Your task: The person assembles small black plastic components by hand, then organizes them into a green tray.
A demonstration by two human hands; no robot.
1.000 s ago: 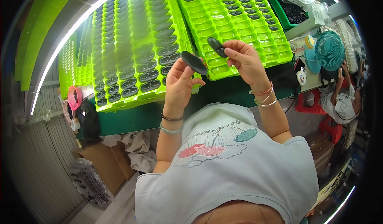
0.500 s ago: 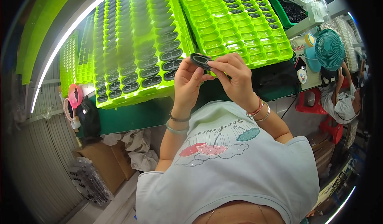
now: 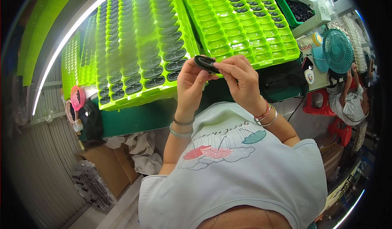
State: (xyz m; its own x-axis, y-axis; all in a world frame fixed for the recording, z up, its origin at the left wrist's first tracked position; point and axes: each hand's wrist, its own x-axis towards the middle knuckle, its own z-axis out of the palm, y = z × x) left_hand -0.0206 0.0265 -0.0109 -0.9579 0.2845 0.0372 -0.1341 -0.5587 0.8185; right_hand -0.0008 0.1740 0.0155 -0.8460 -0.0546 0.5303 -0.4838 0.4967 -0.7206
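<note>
A black oval part (image 3: pixel 205 63) with a recessed inner face is held up in front of me, tilted. My left hand (image 3: pixel 191 79) grips its left end between thumb and fingers. At its right end my right hand (image 3: pixel 240 75) pinches with thumb and forefinger; whether a smaller piece sits in that pinch is hidden. Behind my left hand lies a lime-green tray (image 3: pixel 136 99) whose pockets hold rows of similar black oval parts (image 3: pixel 154 82). Beyond my right hand is a second lime-green tray (image 3: pixel 228 37), with bare pockets in front and black pieces in its farther rows.
A green bin (image 3: pixel 290 17) of black pieces stands at the back right, near a teal fan (image 3: pixel 337 50). Pink tape-like rings (image 3: pixel 76 98) are at the left table edge. Red stools (image 3: pixel 317 103) and another person (image 3: pixel 350 102) are at the right. A cardboard box (image 3: pixel 104 165) sits below.
The black oval part has turned slightly in my fingers, and my right hand has shifted a little. My left hand keeps its grip.
</note>
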